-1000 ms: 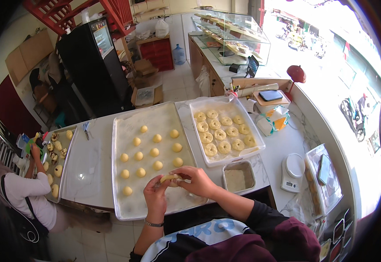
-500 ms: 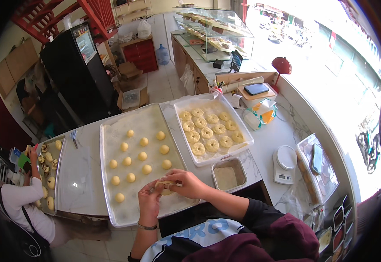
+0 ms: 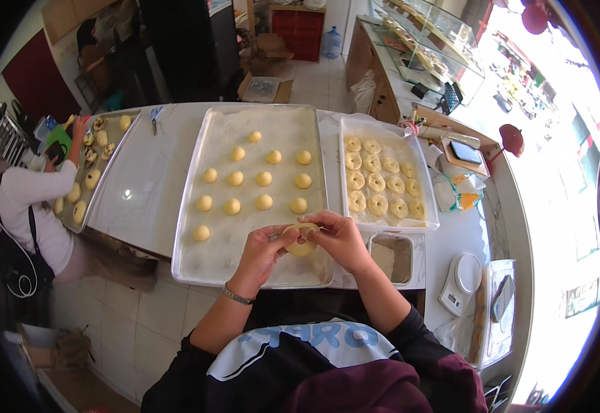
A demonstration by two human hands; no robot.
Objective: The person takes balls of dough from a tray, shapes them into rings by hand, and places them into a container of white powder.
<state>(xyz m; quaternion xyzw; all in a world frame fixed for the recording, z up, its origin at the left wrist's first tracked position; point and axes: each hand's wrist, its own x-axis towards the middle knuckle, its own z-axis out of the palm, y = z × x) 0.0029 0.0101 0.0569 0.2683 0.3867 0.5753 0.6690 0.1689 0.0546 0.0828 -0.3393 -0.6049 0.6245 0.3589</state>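
Observation:
Both hands hold a pale yellow dough ring [image 3: 301, 251] above the near right part of a large metal tray [image 3: 279, 122]. My left hand [image 3: 264, 251] grips its left side, thumb pressed at the small hole. My right hand [image 3: 338, 239] pinches the opposite side, with thumb and fingers around the edge. Several smooth dough balls [image 3: 263, 179] rest in loose rows on the tray. To the right, a white plastic tray [image 3: 432, 226] holds several flattened dough rings [image 3: 376, 182]. Beside my right wrist is a small metal pan [image 3: 404, 281] with a whitish powder inside.
Right of the pan stand a white kitchen scale [image 3: 462, 279] and a clear lidded box with a phone [image 3: 503, 299] on it. Far left, a co-worker [image 3: 38, 206] works at a tray of topped dough pieces [image 3: 80, 212]. Blue-handled scissors [image 3: 155, 118] lie on the counter.
The view has swung right and down, so everything sits differently in the picture. Both hands still hold the dough, which now faces up with its hole showing.

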